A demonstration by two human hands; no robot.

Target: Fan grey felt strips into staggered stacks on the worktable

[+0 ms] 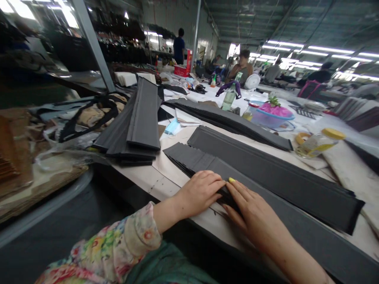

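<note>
On the table, near edge, lie layered grey strips. Left hand and right hand seemingly pinch them.

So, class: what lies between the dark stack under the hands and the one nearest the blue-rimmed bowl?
In the head view, beyond the handled stack lies another dark stack, then pale tabletop before the stack by the bowl.

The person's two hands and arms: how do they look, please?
The left hand is bare; a pale fabric sleeve with a multicoloured floral print stops short of it. The right hand is ungloved, with a small yellow patch on one fingertip; its visible forearm has no sleeve.
</note>
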